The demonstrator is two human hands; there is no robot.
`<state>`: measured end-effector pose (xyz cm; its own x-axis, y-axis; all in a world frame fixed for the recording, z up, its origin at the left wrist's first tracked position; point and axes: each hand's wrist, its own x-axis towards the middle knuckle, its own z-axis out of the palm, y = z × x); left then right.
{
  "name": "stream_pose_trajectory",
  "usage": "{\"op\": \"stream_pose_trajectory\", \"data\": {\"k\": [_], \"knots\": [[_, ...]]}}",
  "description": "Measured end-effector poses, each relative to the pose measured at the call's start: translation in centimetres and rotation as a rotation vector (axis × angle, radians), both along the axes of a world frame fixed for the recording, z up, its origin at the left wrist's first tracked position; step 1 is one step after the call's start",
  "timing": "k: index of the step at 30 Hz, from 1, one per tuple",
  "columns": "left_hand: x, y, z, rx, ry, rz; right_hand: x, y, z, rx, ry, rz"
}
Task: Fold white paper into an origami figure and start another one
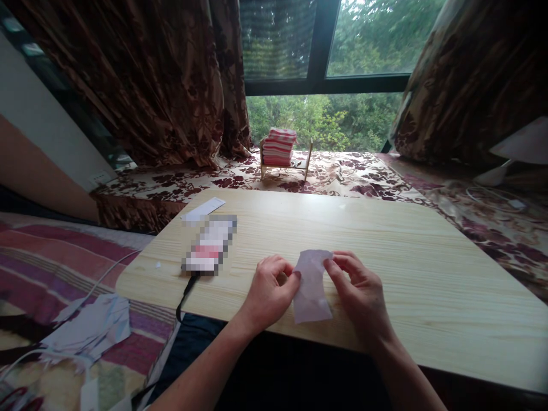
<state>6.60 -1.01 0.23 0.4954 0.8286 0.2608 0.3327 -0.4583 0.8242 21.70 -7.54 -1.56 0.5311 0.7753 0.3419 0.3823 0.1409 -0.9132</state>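
A small, thin, pale translucent sheet (311,285) is held upright over the near edge of a light wooden table (385,251). My left hand (269,294) pinches its left edge with curled fingers. My right hand (357,291) pinches the right edge near the top with thumb and forefinger. Both hands rest low over the tabletop, close together.
A phone-sized object (209,244) with a black cable (184,297) lies on the table's left part, a white slip (203,209) behind it. Crumpled wrapping (92,331) lies on the striped bedding at left. A small wooden rack with folded striped cloth (280,149) stands on the window ledge.
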Motion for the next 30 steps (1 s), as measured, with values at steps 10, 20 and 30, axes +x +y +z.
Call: {"op": "stream_pose_trajectory", "data": {"k": [10,20,30], "knots": [[-0.13,0.03,0.16,-0.063,-0.031,-0.024,-0.15,-0.08,0.21,-0.013,-0.039,-0.002],[-0.21,0.11,0.16,-0.040,-0.030,-0.038,-0.03,0.05,0.03,-0.012,-0.058,0.006],[-0.27,0.15,0.01,-0.067,-0.054,-0.041,-0.09,-0.02,0.20,-0.028,-0.053,0.010]]}}
